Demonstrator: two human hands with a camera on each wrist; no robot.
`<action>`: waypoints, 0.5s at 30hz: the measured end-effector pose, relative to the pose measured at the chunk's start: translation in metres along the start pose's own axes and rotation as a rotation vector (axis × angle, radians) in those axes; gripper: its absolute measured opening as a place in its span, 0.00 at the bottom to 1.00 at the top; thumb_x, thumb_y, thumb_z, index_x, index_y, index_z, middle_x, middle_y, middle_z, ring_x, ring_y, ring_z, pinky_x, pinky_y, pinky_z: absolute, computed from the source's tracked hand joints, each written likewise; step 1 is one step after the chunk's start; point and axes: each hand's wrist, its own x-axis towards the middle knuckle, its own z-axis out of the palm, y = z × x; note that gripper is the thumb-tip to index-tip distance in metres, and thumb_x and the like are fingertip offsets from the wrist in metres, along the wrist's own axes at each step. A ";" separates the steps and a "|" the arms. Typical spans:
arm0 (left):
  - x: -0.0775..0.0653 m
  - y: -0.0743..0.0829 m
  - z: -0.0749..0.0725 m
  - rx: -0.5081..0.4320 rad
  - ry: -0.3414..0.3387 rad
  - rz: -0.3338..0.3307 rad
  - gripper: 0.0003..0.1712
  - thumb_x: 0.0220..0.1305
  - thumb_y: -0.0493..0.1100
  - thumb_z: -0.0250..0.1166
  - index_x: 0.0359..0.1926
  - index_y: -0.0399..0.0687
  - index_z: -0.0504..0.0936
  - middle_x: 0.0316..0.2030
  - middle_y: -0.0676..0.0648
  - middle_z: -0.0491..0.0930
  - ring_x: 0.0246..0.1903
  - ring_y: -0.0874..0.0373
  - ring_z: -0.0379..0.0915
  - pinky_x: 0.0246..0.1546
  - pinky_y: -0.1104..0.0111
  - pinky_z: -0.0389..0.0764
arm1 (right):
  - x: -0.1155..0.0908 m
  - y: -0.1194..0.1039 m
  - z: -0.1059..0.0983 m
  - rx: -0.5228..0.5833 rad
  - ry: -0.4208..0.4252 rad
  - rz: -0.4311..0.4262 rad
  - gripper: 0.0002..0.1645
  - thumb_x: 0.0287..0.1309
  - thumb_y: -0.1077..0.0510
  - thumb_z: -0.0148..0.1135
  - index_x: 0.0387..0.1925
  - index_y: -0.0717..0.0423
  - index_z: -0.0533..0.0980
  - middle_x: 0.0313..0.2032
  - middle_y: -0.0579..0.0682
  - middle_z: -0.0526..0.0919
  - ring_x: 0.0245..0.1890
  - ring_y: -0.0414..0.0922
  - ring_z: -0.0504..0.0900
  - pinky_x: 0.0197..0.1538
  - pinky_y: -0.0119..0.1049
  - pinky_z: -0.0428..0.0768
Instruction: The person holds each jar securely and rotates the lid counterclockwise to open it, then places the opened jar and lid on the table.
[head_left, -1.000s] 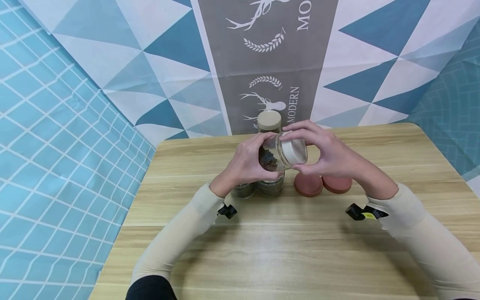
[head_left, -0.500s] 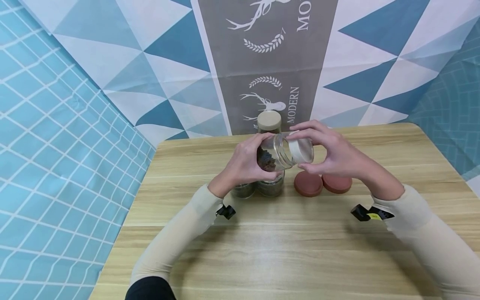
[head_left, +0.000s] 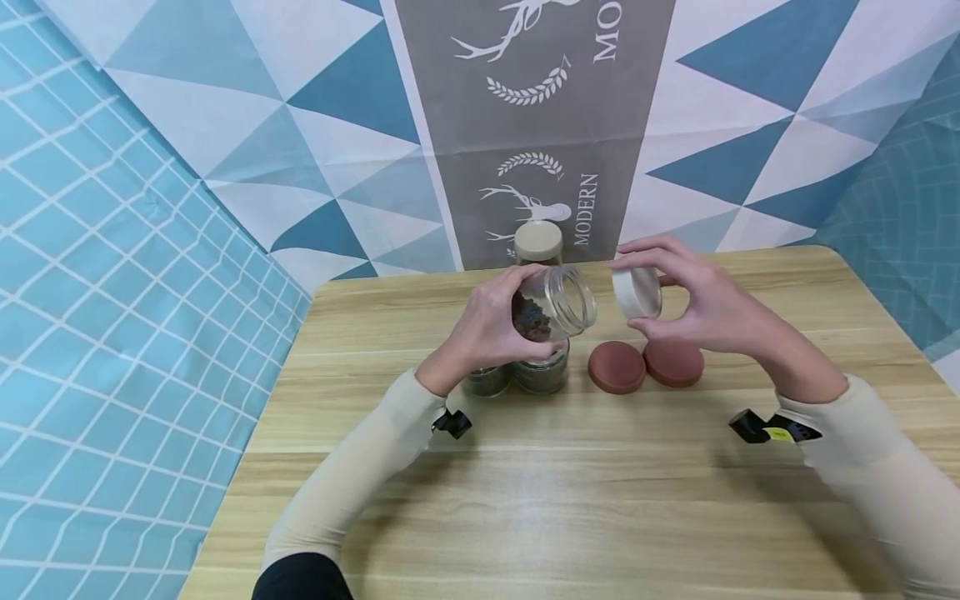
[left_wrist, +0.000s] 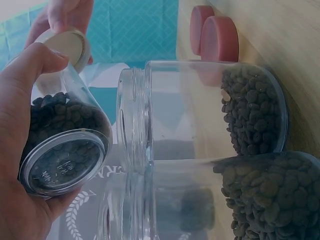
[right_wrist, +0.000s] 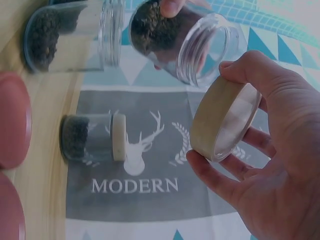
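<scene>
Above the table my left hand (head_left: 483, 325) grips a glass jar (head_left: 573, 302) around its body. The jar is tilted, its uncovered mouth facing right. Small dark, bean-like pieces (left_wrist: 70, 116) lie in its lower part. My right hand (head_left: 708, 304) pinches a pale round lid (head_left: 636, 292) by its rim between thumb and fingers, a short gap from the jar's mouth. The right wrist view shows the lid (right_wrist: 212, 120) tipped on edge. Two more lidless jars with dark pieces, a nearer jar (left_wrist: 187, 110) and its neighbour (left_wrist: 270, 200), stand below the left hand.
Behind the held jar stands another jar with a beige lid (head_left: 538, 242). Two reddish round lids, a left one (head_left: 617, 367) and a right one (head_left: 674, 363), lie on the wooden table (head_left: 540, 500). A patterned cloth (head_left: 525, 125) hangs along the table's back edge.
The pale lid came off the jar: my right hand drew it away to the right, baring the jar's mouth. My left hand and the jar stayed almost in place.
</scene>
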 end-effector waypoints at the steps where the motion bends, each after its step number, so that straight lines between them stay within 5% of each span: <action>1: 0.000 0.000 0.000 -0.001 0.004 -0.001 0.59 0.44 0.53 0.91 0.74 0.36 0.76 0.64 0.39 0.88 0.62 0.45 0.88 0.66 0.53 0.90 | -0.001 0.001 -0.002 -0.010 0.000 0.005 0.47 0.43 0.75 0.86 0.69 0.58 0.83 0.72 0.58 0.79 0.66 0.25 0.74 0.54 0.14 0.81; 9: -0.002 -0.002 0.000 -0.001 0.017 0.011 0.59 0.44 0.53 0.91 0.74 0.36 0.76 0.64 0.39 0.88 0.61 0.45 0.88 0.65 0.53 0.90 | -0.019 0.010 -0.022 -0.087 0.013 0.070 0.49 0.43 0.77 0.85 0.70 0.57 0.82 0.75 0.29 0.74 0.67 0.24 0.73 0.59 0.13 0.77; 15: -0.002 -0.003 -0.001 -0.012 0.025 0.009 0.59 0.43 0.53 0.91 0.74 0.35 0.76 0.63 0.38 0.88 0.60 0.43 0.89 0.63 0.53 0.91 | -0.032 0.017 -0.033 -0.097 0.043 0.082 0.49 0.40 0.80 0.84 0.68 0.61 0.82 0.74 0.23 0.73 0.67 0.25 0.73 0.60 0.10 0.75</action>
